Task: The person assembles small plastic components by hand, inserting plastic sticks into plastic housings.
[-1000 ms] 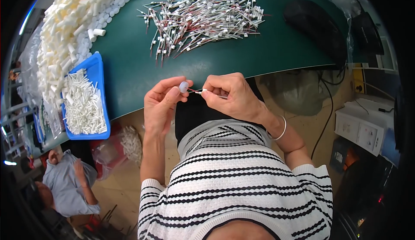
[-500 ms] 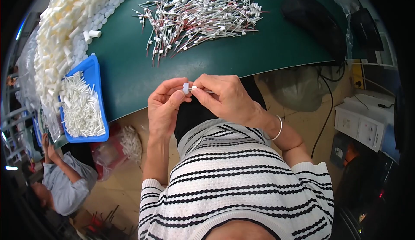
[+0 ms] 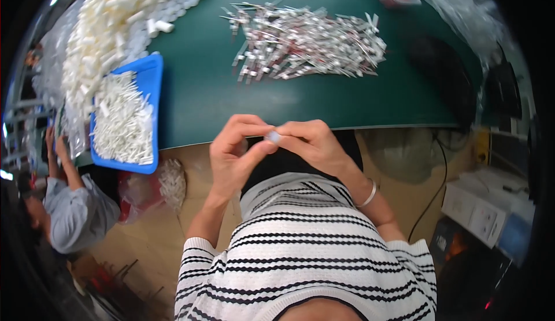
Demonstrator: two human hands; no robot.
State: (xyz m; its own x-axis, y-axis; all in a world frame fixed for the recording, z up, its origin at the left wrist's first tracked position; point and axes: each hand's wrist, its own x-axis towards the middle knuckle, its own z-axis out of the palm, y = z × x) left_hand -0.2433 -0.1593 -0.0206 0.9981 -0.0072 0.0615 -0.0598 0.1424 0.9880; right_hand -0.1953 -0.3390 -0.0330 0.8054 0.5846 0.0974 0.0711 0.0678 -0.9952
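Observation:
In front of my waist, at the table's near edge, both hands meet at the fingertips. Between them is a small whitish plastic cap [image 3: 273, 137], slightly blurred. My left hand [image 3: 236, 148] pinches it with thumb and forefinger. The closed thumb and fingers of my right hand [image 3: 315, 146] press at its other side. Any thin rod within that right grip is hidden. Beyond my hands lies a heap of thin rods with white collars and reddish ends [image 3: 306, 46] on the green table [image 3: 202, 98].
A blue tray [image 3: 156, 89] of short white tubes stands at the left. Behind it is a large pile of white cylinders and round caps [image 3: 95, 49]. Clear plastic bags [image 3: 457, 8] and a dark object [image 3: 442, 69] lie to the right. A co-worker [image 3: 84, 211] sits at lower left.
The view has shifted, so table items appear farther right. My fingertips have closed together around the cap; the thin rod and white collar seen in my right hand earlier no longer show.

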